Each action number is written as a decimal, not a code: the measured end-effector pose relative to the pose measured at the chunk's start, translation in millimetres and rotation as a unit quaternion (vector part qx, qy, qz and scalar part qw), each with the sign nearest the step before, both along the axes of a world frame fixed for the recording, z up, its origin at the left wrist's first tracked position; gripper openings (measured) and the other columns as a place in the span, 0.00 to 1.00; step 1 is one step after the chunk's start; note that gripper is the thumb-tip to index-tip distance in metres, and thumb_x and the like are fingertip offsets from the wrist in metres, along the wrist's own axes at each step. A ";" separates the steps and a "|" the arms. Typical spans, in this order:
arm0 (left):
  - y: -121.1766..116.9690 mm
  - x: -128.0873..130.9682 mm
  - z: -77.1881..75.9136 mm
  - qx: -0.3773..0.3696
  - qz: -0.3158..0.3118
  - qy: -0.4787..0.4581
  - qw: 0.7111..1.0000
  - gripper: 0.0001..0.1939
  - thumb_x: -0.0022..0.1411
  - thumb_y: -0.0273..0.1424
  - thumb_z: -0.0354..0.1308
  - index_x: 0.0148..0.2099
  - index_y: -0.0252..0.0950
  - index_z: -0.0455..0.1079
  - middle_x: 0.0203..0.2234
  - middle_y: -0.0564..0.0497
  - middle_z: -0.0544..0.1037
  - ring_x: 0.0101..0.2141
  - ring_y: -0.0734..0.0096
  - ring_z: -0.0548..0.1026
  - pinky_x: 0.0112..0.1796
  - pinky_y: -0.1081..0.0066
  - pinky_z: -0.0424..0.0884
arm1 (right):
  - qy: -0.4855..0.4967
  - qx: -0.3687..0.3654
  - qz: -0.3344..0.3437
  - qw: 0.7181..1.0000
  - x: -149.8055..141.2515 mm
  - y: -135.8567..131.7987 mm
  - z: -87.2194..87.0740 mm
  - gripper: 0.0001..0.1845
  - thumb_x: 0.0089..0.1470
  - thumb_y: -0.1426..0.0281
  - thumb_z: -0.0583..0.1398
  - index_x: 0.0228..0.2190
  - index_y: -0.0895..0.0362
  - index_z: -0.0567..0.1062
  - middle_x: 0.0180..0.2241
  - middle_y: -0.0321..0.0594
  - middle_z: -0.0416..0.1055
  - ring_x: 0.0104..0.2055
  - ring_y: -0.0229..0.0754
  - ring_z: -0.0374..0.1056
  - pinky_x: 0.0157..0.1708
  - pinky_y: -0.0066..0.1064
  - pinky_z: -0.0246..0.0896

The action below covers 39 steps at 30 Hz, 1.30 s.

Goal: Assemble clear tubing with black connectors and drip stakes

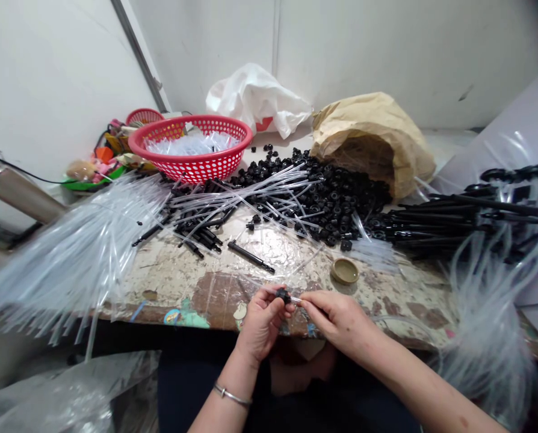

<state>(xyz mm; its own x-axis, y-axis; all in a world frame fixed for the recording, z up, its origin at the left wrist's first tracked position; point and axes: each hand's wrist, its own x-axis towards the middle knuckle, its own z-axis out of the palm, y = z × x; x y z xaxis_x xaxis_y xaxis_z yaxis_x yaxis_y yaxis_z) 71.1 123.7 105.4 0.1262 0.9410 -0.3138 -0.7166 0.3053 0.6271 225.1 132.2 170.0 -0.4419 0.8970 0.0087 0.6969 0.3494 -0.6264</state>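
Observation:
Over the front edge of the worktable, my left hand (265,319) pinches a small black plastic cap (283,294). From the right, my right hand (336,316) grips a short clear tube (295,300) between thumb and fingers. The tube's end meets the cap; how far it sits inside is hidden. Just beyond my hands lies a black rod-like plastic part (251,257). A small round dish (345,271) stands to the right of it. Farther back spreads a heap of similar black caps (336,198), with loose clear tubes (269,185) lying across its left side.
A red perforated basket (191,162) holds short clear pieces. Long clear tubes (77,240) overhang the table's left edge. An open brown paper bag (372,129) stands behind the caps. Black stems (458,219) with clear tubes hang over the right side. A white plastic bag (255,96) lies behind.

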 end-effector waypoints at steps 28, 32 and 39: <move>-0.4 0.1 1.0 0.023 -0.041 0.047 0.998 0.13 0.43 0.27 0.66 0.34 0.34 0.70 0.25 0.55 0.73 0.21 0.79 0.71 0.24 0.77 0.64 | -0.031 0.015 0.024 0.999 -1.0 -0.9 1.2 0.14 0.56 0.71 0.49 0.26 0.56 0.73 0.25 0.38 0.72 0.28 0.37 0.67 0.29 0.26 0.56; -0.1 -0.1 1.1 0.024 -0.044 0.046 0.998 0.13 0.43 0.27 0.66 0.35 0.34 0.71 0.24 0.54 0.73 0.21 0.78 0.71 0.24 0.77 0.64 | -0.029 0.012 0.030 0.999 -0.6 0.5 -1.1 0.14 0.56 0.71 0.49 0.25 0.57 0.72 0.25 0.38 0.71 0.28 0.37 0.66 0.28 0.27 0.55; -2.2 -0.3 -0.8 0.028 -0.033 0.052 0.998 0.12 0.45 0.27 0.65 0.35 0.35 0.71 0.25 0.54 0.73 0.22 0.77 0.71 0.24 0.76 0.63 | 0.007 -0.015 0.033 0.999 -1.0 -0.2 -3.4 0.15 0.57 0.69 0.48 0.28 0.55 0.73 0.26 0.38 0.72 0.29 0.38 0.67 0.30 0.27 0.59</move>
